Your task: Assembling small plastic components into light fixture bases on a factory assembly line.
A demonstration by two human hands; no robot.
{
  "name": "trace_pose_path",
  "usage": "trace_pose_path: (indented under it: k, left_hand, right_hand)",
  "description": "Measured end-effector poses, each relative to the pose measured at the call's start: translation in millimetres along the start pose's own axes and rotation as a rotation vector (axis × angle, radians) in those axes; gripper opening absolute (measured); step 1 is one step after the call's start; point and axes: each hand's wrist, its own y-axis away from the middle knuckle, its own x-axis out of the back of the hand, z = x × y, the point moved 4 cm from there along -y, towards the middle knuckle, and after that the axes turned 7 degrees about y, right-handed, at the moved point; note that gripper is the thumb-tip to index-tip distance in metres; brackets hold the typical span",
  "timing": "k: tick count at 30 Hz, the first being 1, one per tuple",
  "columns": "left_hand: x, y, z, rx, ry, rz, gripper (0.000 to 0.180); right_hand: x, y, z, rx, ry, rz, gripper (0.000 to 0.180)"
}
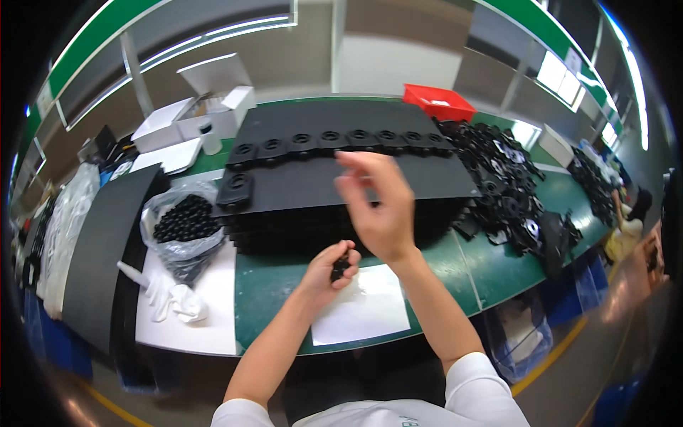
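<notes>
My left hand [331, 269] is closed around small black pieces [340, 267], their exact kind mostly hidden by the curled fingers. It hovers over the green bench beside a white sheet [366, 306]. Raised in front of a stack of black boards [341, 196], my right hand [379, 199] has thumb and fingers apart, with nothing visible between them. Its fingertips come near a row of black plastic parts with round rings [329, 138] on the top board. One more ringed part [235, 191] lies at the board's near left corner.
A plastic bag of black balls [186, 220] stands left, near white gloves [178, 302]. Loose black parts [501, 178] are heaped right, below a red bin [440, 103]. White boxes [192, 117] and a small bottle [209, 139] sit far left. A person [626, 228] is at far right.
</notes>
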Motion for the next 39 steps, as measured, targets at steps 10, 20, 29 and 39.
trace_pose_path:
  k: [10, 20, 29, 39]
  left_hand:
    - [-12, -4, -4, -0.045, -0.131, 0.007, 0.024]
    - [-10, -2, 1, -0.055, -0.082, -0.099, 0.026]
    - [-10, -2, 0, -0.117, -0.195, -0.144, 0.026]
    - [-10, -2, 3, -0.108, -0.155, -0.061, 0.012]
  right_hand:
    - [198, 134, 158, -0.375, 0.952, -0.038, 0.034]
    - [228, 148, 104, -0.855, 0.929, -0.350, 0.014]
    - [236, 129, 78, -0.850, 0.959, -0.740, 0.036]
    - [99, 151, 30, -0.784, -0.060, -0.353, 0.011]
